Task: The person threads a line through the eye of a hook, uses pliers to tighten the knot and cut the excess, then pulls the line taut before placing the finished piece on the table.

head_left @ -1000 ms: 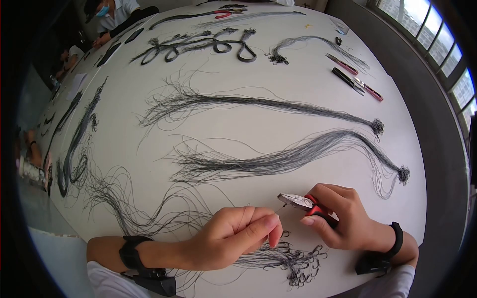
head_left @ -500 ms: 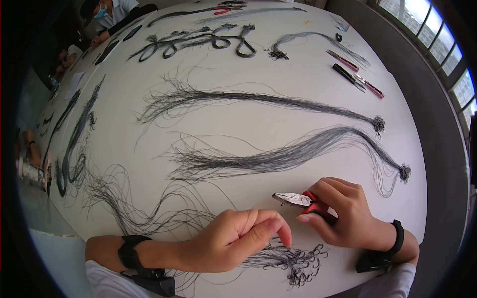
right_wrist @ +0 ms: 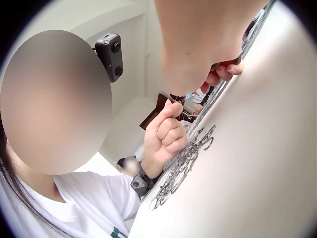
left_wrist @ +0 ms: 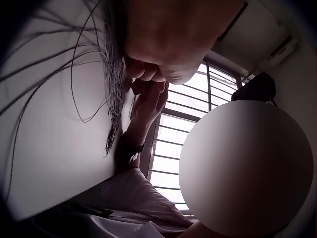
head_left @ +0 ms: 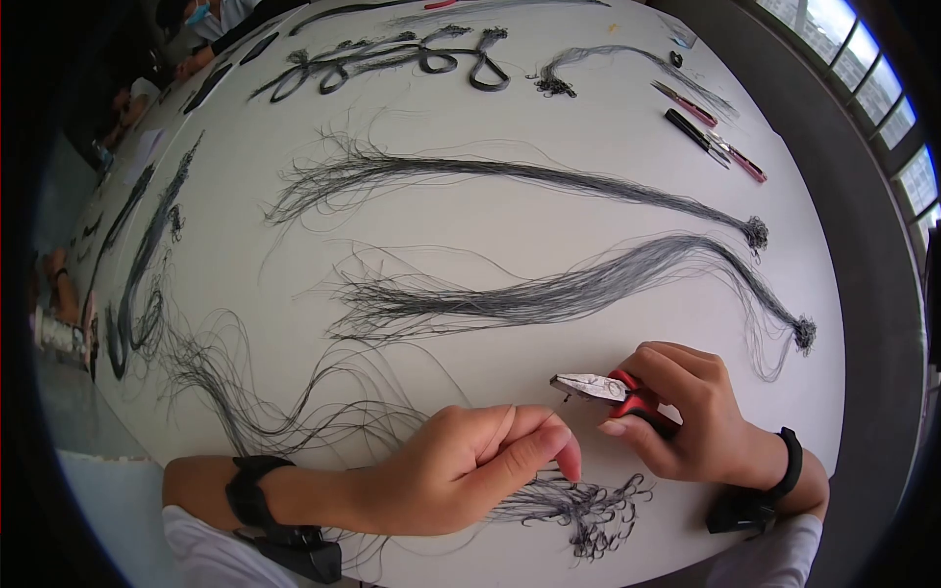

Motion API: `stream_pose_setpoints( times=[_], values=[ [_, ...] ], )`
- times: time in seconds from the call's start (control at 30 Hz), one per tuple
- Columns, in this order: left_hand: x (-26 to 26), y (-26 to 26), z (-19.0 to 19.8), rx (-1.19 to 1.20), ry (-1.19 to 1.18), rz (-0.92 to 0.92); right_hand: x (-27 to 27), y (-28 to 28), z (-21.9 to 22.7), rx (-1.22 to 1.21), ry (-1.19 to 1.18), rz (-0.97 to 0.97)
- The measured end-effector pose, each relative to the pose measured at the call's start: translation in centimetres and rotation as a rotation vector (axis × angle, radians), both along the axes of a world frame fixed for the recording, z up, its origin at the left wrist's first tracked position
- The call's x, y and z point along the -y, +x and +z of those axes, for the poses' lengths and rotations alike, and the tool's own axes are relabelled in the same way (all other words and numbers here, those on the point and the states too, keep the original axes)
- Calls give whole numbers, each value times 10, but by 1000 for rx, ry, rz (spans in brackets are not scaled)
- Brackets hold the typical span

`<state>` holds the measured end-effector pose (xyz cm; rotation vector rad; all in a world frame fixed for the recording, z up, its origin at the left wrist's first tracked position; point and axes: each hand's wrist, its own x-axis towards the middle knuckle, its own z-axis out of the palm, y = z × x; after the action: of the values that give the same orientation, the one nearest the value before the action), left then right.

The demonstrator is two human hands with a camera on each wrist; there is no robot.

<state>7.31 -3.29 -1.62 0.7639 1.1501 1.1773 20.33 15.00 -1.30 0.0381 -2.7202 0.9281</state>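
Note:
In the head view my left hand [head_left: 470,465] is curled over a bundle of fish hooks [head_left: 593,514], its thumb against the bent index finger. A thin fishing line [head_left: 453,380] runs up to this hand and crosses the index finger; the pinched end is hidden. My right hand [head_left: 686,412] grips pliers [head_left: 593,387] with red and black handles, their nose aimed left toward my left fingertips. A small dark bit shows under the plier tip. The right wrist view shows the left hand [right_wrist: 168,131] with curled fingers just above the hooks [right_wrist: 183,166].
Two long bundles of hooked line [head_left: 588,284] [head_left: 549,176] lie across the table. Loose lines [head_left: 284,421] spread at left. Looped bundles [head_left: 431,59] lie farther back, cutting tools [head_left: 701,137] at right. Another person [head_left: 221,24] sits at the far left.
The left hand's index finger reaches farther out and bends down. The line seen between the fingertips and the pliers no longer shows. The pliers dip left, then shift slightly right; the head view tilts down.

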Motion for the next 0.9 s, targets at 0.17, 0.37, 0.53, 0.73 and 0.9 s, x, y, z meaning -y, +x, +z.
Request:
stream_pose_setpoints(
  times=[0.17, 0.37, 0.53, 0.73, 0.9],
  values=[
    [2, -3, 3, -36, -40, 33, -1, -1, 2, 82, -54, -22],
    [0, -4, 0, -40, -23, 88, -8, -3, 4, 127, -118, 31],
    [-2, -5, 0, 15, -33, 122, -13, -4, 4, 148, -165, 55],
    [-3, -3, -3, -4, 9, 165, -15, -4, 1, 147, -207, 68],
    [-4, -10, 3, 179, -84, 179, -13, -3, -2, 19, -90, 126]
  ],
)
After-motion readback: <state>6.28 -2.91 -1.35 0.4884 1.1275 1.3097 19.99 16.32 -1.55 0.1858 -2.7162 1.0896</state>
